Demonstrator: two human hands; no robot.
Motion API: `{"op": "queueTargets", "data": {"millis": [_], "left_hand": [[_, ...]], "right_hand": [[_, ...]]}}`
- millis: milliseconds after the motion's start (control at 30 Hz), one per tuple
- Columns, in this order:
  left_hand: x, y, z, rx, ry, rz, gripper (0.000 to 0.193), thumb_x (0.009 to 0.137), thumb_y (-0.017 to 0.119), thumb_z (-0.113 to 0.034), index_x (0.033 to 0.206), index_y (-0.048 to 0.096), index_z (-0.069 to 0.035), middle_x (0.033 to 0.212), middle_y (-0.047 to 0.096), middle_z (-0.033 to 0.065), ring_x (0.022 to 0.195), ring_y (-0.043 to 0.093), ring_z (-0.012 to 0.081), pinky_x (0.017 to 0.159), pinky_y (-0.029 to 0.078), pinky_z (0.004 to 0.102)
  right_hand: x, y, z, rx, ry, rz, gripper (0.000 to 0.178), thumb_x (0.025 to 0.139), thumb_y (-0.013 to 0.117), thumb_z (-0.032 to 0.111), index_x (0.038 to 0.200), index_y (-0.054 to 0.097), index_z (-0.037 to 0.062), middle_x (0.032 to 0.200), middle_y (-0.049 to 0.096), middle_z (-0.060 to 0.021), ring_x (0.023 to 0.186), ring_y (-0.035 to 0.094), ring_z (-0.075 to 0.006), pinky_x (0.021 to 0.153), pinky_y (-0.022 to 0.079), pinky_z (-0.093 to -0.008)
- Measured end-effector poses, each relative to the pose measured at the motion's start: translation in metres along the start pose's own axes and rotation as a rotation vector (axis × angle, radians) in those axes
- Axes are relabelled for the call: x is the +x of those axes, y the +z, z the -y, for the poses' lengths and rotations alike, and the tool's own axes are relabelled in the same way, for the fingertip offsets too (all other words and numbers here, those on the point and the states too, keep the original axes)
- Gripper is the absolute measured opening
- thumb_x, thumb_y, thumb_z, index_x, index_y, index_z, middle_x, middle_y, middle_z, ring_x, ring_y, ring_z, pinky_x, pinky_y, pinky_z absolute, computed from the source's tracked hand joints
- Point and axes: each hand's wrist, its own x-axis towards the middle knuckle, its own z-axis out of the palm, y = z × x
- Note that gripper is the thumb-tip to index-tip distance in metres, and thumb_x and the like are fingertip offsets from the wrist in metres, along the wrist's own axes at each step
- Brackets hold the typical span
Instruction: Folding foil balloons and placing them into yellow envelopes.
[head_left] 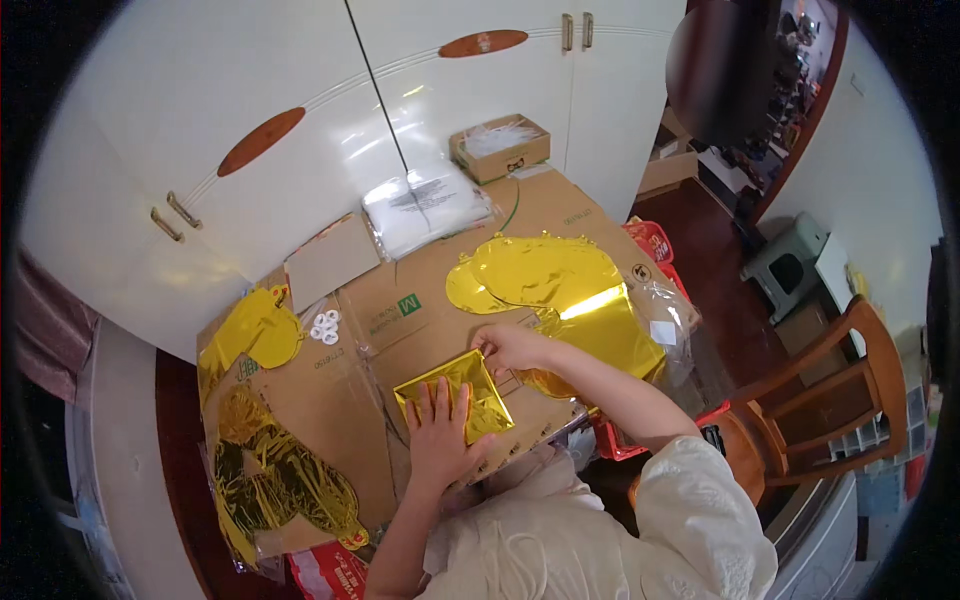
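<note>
A folded gold foil balloon (490, 408), creased into a flat rectangle, lies on the cardboard-covered table in front of me. My left hand (438, 440) rests on it with the fingers spread flat. At its far right corner, my right hand (512, 347) has its fingers pinched together on the foil edge. Just beyond my right hand, a stack of flat gold foil balloons (560, 275) with rounded outlines spreads across the table, partly under my right forearm. More gold foil (255, 335) lies at the far left, and a crumpled gold foil balloon (280, 475) at the near left.
Small white rolls (325, 327) sit left of centre. A stack of clear plastic bags (425, 205) and an open cardboard box (500, 148) stand along the white cabinets (330, 70). To the right are a wooden chair (850, 380), a grey stool (785, 265) and red baskets (655, 245).
</note>
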Motion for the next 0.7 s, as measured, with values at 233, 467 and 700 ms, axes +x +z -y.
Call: {"op": "queueTargets", "data": {"millis": [233, 467, 700], "left_hand": [[0.001, 0.0, 0.0, -0.006, -0.016, 0.039, 0.09, 0.084, 0.058, -0.061, 0.152, 0.029, -0.009, 0.159, 0.018, 0.0242, 0.146, 0.012, 0.0486, 0.115, 0.01, 0.0642], [0.001, 0.001, -0.001, 0.026, -0.004, 0.034, 0.089, 0.085, 0.055, -0.062, 0.153, 0.029, -0.01, 0.159, 0.018, 0.0238, 0.146, 0.012, 0.0492, 0.115, 0.01, 0.0644], [0.002, 0.001, 0.0, 0.033, 0.002, 0.041, 0.088, 0.086, 0.054, -0.062, 0.153, 0.03, -0.01, 0.159, 0.018, 0.0239, 0.145, 0.013, 0.0499, 0.114, 0.011, 0.0645]], "right_hand": [[-0.003, 0.006, 0.008, -0.134, 0.001, -0.105, 0.023, 0.073, 0.066, -0.005, 0.093, 0.056, -0.0006, 0.076, 0.066, -0.0106, 0.064, 0.068, -0.0181, 0.055, 0.055, -0.0306], [-0.012, 0.01, 0.011, -0.117, -0.039, -0.154, 0.025, 0.073, 0.068, -0.003, 0.093, 0.054, 0.0017, 0.074, 0.063, -0.0091, 0.061, 0.067, -0.0193, 0.053, 0.054, -0.0321], [-0.021, 0.011, 0.017, -0.132, 0.027, -0.132, 0.028, 0.072, 0.066, -0.005, 0.094, 0.051, 0.0018, 0.074, 0.061, -0.0108, 0.06, 0.067, -0.0207, 0.051, 0.052, -0.0336]]}}
